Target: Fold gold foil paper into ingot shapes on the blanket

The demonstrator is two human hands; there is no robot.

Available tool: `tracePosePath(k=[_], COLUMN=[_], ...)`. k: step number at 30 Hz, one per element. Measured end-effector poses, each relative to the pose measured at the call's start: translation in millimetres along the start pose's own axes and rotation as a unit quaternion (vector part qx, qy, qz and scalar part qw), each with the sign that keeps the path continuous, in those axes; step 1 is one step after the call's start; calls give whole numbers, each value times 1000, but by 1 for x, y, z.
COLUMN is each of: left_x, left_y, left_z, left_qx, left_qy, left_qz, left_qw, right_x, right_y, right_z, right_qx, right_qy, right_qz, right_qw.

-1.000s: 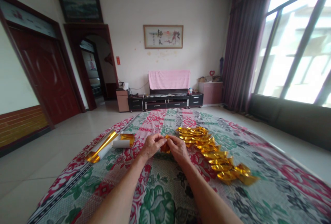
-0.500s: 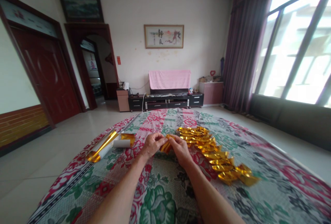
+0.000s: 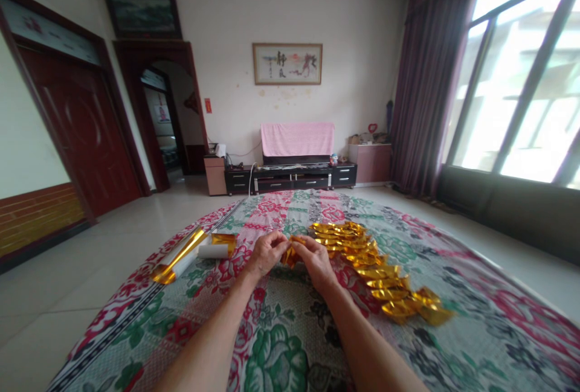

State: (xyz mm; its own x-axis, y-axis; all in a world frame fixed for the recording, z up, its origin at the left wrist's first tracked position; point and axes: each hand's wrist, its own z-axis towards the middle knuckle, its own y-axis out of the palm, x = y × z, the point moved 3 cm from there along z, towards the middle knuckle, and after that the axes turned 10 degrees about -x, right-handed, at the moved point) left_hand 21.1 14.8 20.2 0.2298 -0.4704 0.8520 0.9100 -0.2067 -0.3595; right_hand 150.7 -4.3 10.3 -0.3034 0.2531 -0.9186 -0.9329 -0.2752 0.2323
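Note:
Between my two hands is a piece of gold foil paper [image 3: 290, 257], pleated or crumpled and partly hidden by the fingers. My left hand [image 3: 269, 252] pinches it from the left side. From the right, my right hand [image 3: 316, 259] grips it with thumb and fingers, so both hands nearly meet. Right of them lies a row of folded gold foil pieces [image 3: 378, 272], running from the far middle towards the near right. To the left are curled gold-and-white foil sheets [image 3: 179, 257], with another partly rolled sheet [image 3: 214, 251] beside them.
A patterned floral cloth [image 3: 276, 350] covers the round table under my arms. Beyond it stand a black low cabinet [image 3: 281, 182] and a pink cloth [image 3: 298, 139] draped over something. A window [image 3: 521, 78] and a dark curtain [image 3: 430, 78] are at the right.
The gold foil between my fingers looks more crumpled and pinched in at its middle. Both hands keep nearly the same place, and the other foil pieces have not moved.

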Motion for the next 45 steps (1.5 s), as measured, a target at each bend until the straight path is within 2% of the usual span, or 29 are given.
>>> tracePosePath(k=[8, 14, 19, 22, 30, 45], left_x=[-2, -4, -10, -12, -6, -5], left_y=[-2, -5, -6, -5, -2, 0], left_z=[0, 1, 1, 1, -1, -1], left_qx=[-10, 1, 34, 37, 21, 20], left_qy=[-12, -9, -34, -42, -58, -67], left_qz=[-38, -41, -46, -46, -44, -51], left_qw=[999, 999, 998, 997, 997, 996], right_x=[4, 3, 4, 6, 7, 10], right_y=[-2, -10, -19, -19, -11, -11], right_z=[4, 6, 6, 6, 7, 9], right_qx=[-56, 59, 155, 141, 58, 64], right_qy=[-51, -64, -90, -101, -102, -98], right_qz=[-65, -90, -202, -233, -196, -170], right_qw=[995, 992, 963, 957, 973, 978])
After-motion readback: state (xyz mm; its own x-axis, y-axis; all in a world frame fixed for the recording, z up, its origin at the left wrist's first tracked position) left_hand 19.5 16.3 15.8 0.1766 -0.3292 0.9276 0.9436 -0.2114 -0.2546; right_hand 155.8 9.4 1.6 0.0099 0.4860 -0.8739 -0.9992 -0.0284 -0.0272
